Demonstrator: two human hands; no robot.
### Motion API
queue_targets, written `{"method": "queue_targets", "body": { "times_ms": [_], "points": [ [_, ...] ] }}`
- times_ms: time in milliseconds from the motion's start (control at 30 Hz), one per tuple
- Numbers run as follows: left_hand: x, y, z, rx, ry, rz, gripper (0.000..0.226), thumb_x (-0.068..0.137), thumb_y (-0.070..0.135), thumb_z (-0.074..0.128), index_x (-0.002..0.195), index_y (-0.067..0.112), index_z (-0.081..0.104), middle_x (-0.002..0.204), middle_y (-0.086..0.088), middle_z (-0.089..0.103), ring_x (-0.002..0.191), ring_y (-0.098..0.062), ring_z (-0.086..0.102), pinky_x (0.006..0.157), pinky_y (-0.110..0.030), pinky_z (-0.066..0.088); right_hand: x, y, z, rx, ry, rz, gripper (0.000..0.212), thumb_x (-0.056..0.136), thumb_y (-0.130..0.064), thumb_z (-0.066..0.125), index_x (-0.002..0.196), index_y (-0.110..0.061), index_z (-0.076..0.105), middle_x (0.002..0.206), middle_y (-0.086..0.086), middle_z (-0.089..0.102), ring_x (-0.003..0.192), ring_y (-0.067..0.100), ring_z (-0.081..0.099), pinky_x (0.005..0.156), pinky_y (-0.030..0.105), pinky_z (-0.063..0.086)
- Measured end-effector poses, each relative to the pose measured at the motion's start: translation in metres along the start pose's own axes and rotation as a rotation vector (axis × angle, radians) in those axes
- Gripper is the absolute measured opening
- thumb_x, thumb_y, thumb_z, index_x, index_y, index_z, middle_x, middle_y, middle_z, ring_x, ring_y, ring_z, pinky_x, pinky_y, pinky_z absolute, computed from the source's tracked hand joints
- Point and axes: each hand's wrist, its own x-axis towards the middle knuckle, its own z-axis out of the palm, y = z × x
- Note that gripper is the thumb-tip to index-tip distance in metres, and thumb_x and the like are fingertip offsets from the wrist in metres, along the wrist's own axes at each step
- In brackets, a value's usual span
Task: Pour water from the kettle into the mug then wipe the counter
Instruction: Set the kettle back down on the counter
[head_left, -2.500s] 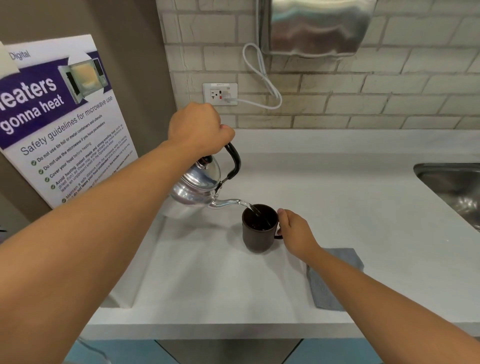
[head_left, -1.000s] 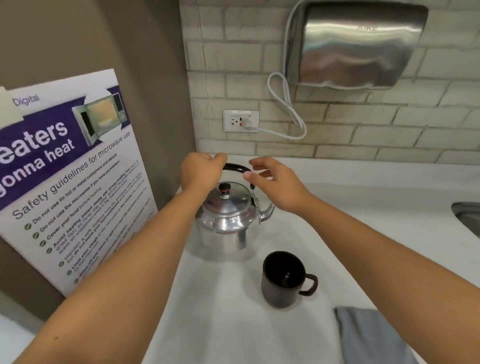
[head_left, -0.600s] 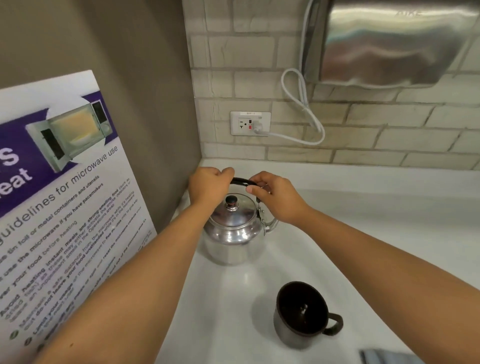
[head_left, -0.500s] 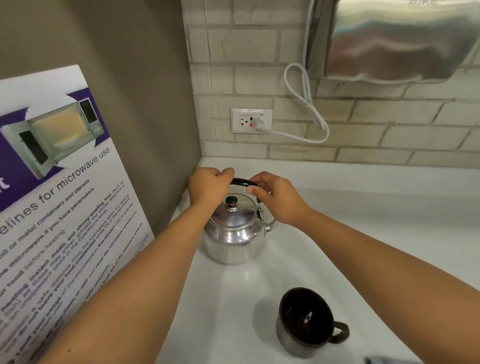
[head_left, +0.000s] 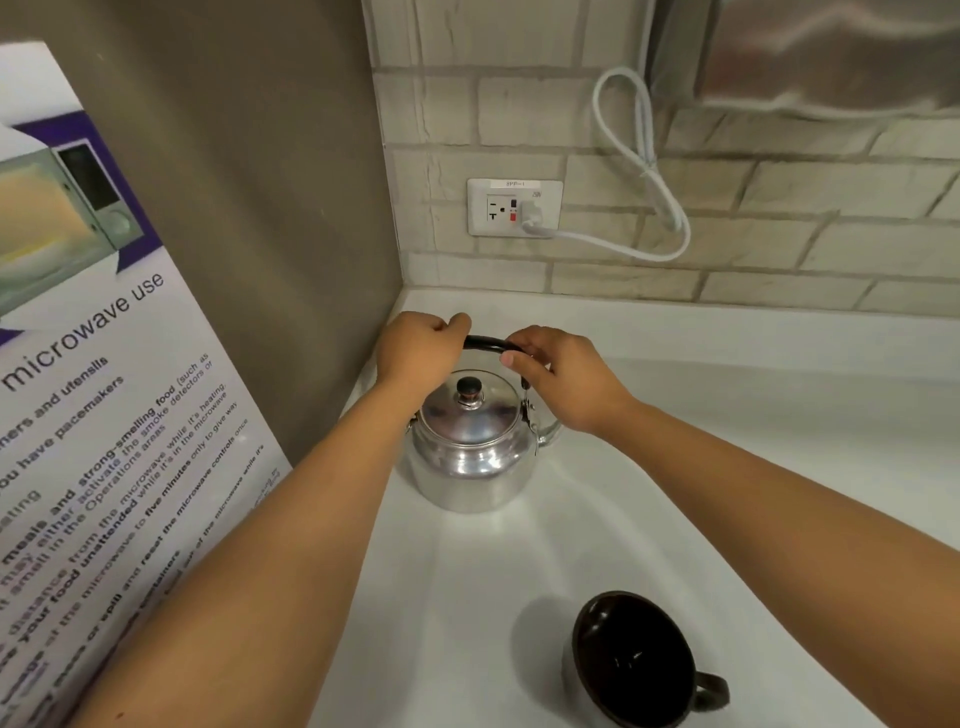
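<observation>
A shiny metal kettle (head_left: 470, 457) stands upright on the white counter (head_left: 519, 561), in the back left corner, lid on, spout to the right. Its black arched handle (head_left: 485, 344) is up. My left hand (head_left: 418, 353) is closed around the handle's left end. My right hand (head_left: 556, 371) pinches the handle's right end with fingers and thumb. A dark mug (head_left: 634, 660) with water inside sits nearer to me at the lower right, its handle pointing right. No cloth is in view.
A microwave safety poster (head_left: 88, 415) leans against the brown side wall on the left. On the brick back wall are a socket (head_left: 514, 208) with a white cable (head_left: 644, 171) plugged in and a steel hand dryer (head_left: 831, 52).
The kettle went from pouring into the mug to standing in the corner. My right hand left the mug and took the kettle handle. The view has closed in; the grey cloth dropped out of frame.
</observation>
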Motion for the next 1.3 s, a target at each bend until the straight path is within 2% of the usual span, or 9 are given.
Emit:
{"method": "queue_targets", "body": {
  "times_ms": [67, 200, 367, 467, 600, 767, 867, 1200, 1300],
  "points": [
    [0.000, -0.001, -0.003, -0.044, -0.017, -0.003, 0.041, 0.084, 0.035, 0.053, 0.062, 0.002, 0.062, 0.040, 0.007, 0.045, 0.045, -0.015, 0.038, 0.049, -0.025, 0.029, 0.003, 0.001, 0.001, -0.025, 0.031, 0.006, 0.026, 0.094, -0.027, 0.054, 0.113, -0.014, 0.066, 0.103, 0.010, 0.064, 0.089, 0.023, 0.063, 0.085, 0.032, 0.049],
    [-0.006, -0.016, -0.008, -0.053, 0.135, 0.240, 0.009, 0.082, 0.019, 0.058, 0.077, 0.016, 0.065, 0.092, 0.000, 0.054, 0.085, -0.014, 0.050, 0.074, -0.025, 0.040, 0.010, 0.005, 0.008, -0.078, 0.085, 0.007, 0.030, 0.095, -0.023, 0.053, 0.118, -0.010, 0.065, 0.109, 0.015, 0.055, 0.091, 0.025, 0.061, 0.086, 0.025, 0.043],
    [-0.002, -0.037, -0.014, 0.160, 0.096, 0.467, 0.028, 0.082, -0.004, 0.056, 0.104, 0.007, 0.070, 0.104, -0.014, 0.064, 0.095, -0.023, 0.057, 0.081, -0.015, 0.038, 0.017, 0.007, 0.022, -0.122, 0.231, -0.017, 0.025, 0.092, -0.007, 0.052, 0.116, -0.011, 0.061, 0.105, 0.012, 0.055, 0.076, 0.018, 0.055, 0.072, 0.025, 0.046],
    [0.003, -0.038, -0.010, 0.183, 0.114, 0.424, 0.034, 0.085, -0.008, 0.051, 0.109, 0.006, 0.071, 0.107, -0.015, 0.069, 0.096, -0.025, 0.064, 0.085, -0.014, 0.041, 0.028, 0.009, 0.023, -0.179, 0.198, 0.063, 0.023, 0.091, -0.002, 0.048, 0.106, -0.009, 0.064, 0.103, 0.017, 0.058, 0.080, 0.031, 0.061, 0.074, 0.038, 0.053],
    [0.017, -0.037, -0.003, 0.280, 0.018, 0.269, 0.034, 0.087, -0.006, 0.049, 0.109, 0.007, 0.071, 0.112, -0.012, 0.071, 0.100, -0.026, 0.065, 0.085, -0.018, 0.043, 0.040, 0.010, 0.021, -0.170, 0.080, 0.199, 0.028, 0.090, -0.001, 0.048, 0.108, -0.006, 0.069, 0.106, 0.017, 0.069, 0.086, 0.031, 0.066, 0.078, 0.031, 0.053],
    [0.036, -0.032, -0.006, 0.445, -0.198, 0.201, 0.036, 0.082, -0.009, 0.051, 0.103, 0.010, 0.074, 0.109, -0.013, 0.072, 0.099, -0.030, 0.064, 0.090, -0.037, 0.053, 0.046, 0.010, 0.022, -0.237, 0.006, 0.243, 0.024, 0.089, -0.002, 0.051, 0.096, -0.002, 0.074, 0.097, 0.021, 0.073, 0.092, 0.034, 0.066, 0.086, 0.041, 0.055],
    [0.043, -0.031, -0.005, 0.490, -0.257, 0.166, 0.036, 0.082, -0.008, 0.054, 0.105, 0.011, 0.074, 0.112, -0.010, 0.071, 0.099, -0.028, 0.065, 0.089, -0.033, 0.053, 0.047, 0.013, 0.024, -0.241, -0.008, 0.252, 0.025, 0.088, 0.000, 0.051, 0.095, 0.000, 0.074, 0.098, 0.021, 0.073, 0.093, 0.035, 0.066, 0.085, 0.042, 0.055],
    [0.028, -0.028, -0.003, 0.593, -0.177, 0.206, 0.036, 0.081, -0.005, 0.052, 0.104, 0.014, 0.074, 0.108, -0.011, 0.072, 0.097, -0.030, 0.065, 0.086, -0.035, 0.054, 0.045, 0.018, 0.022, -0.187, -0.026, 0.279, 0.023, 0.087, -0.002, 0.052, 0.095, 0.006, 0.071, 0.097, 0.027, 0.071, 0.091, 0.040, 0.066, 0.084, 0.048, 0.054],
    [0.017, -0.029, -0.003, 0.632, -0.116, 0.204, 0.030, 0.082, -0.002, 0.052, 0.101, 0.009, 0.074, 0.105, -0.014, 0.072, 0.096, -0.031, 0.065, 0.083, -0.034, 0.054, 0.041, 0.018, 0.020, -0.173, -0.026, 0.286, 0.025, 0.088, -0.002, 0.051, 0.103, 0.004, 0.071, 0.109, 0.023, 0.070, 0.101, 0.037, 0.064, 0.092, 0.040, 0.052]
  ]
}}
